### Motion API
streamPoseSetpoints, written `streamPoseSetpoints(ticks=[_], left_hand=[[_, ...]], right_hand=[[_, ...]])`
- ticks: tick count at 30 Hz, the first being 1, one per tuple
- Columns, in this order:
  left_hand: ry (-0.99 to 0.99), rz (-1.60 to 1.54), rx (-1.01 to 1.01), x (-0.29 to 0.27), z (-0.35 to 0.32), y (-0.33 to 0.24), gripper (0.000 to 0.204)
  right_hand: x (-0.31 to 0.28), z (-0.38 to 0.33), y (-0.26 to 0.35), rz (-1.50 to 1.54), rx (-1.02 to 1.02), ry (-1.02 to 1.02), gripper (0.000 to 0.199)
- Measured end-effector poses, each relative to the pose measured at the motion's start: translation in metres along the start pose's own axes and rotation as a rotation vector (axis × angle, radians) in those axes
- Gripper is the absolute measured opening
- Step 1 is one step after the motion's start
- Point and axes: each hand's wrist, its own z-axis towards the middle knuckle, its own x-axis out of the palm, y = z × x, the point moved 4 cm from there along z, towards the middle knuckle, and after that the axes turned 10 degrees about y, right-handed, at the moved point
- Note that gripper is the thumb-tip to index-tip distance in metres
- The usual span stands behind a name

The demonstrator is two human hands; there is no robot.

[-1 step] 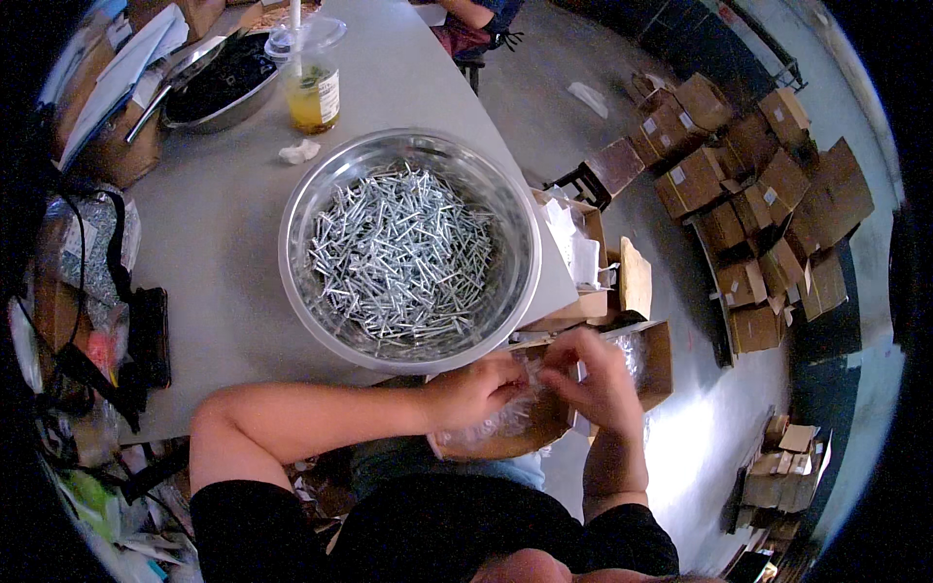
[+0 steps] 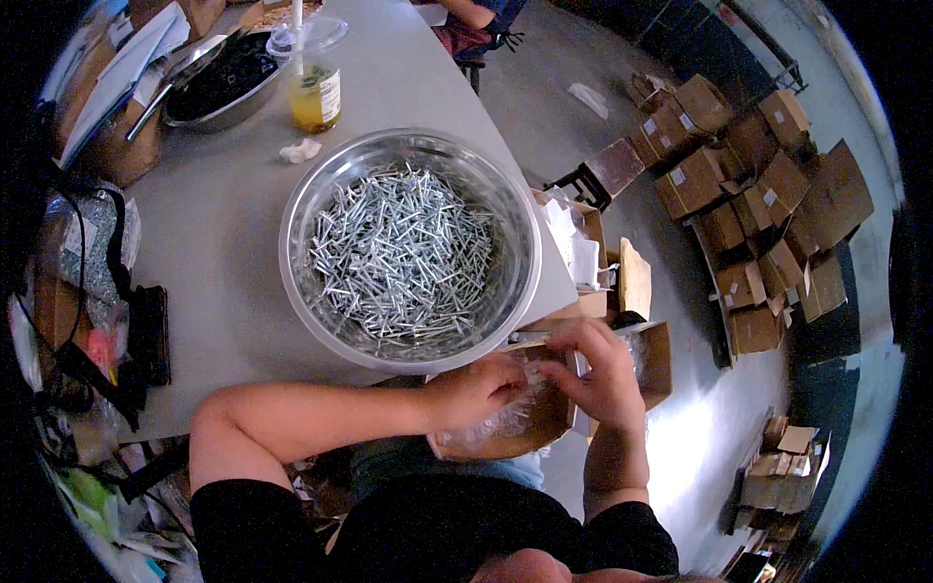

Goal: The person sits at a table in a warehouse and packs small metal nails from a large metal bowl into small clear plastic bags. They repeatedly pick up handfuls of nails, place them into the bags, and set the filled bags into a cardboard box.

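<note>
A large steel bowl full of silver screws or nails stands at the table's near right corner. Below its rim, my left hand is closed, its fingers curled at a clear plastic bag; the exact grip is partly hidden. To its right is my right hand, thumb and forefinger apart, with nothing visible between them. Both hands are over an open cardboard box, in which clear plastic bags lie.
A lidded cup with yellow drink and crumpled tissue stand behind the bowl. Farther left is a metal basin of dark contents. More boxes adjoin the right side; stacked cartons fill the far right. Another person's arm shows at the top.
My right hand's fingers have straightened a little and moved apart from the thumb. My left hand stays almost in place; the bowl has not moved.
</note>
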Motion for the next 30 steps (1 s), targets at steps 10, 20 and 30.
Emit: streamPoseSetpoints(ticks=[10, 20, 30], left_hand=[[-0.202, 0.278, 0.047, 0.034, -0.008, 0.044, 0.028], [-0.010, -0.252, -0.121, 0.008, -0.001, 0.011, 0.020], [0.063, -0.191, -0.160, 0.003, 0.002, 0.003, 0.025]], right_hand=[[0.029, 0.075, 0.057, -0.342, -0.375, 0.402, 0.034], [0.005, 0.067, 0.051, -0.227, -0.427, 0.395, 0.020], [-0.006, 0.044, 0.065, -0.308, -0.500, 0.150, 0.023]])
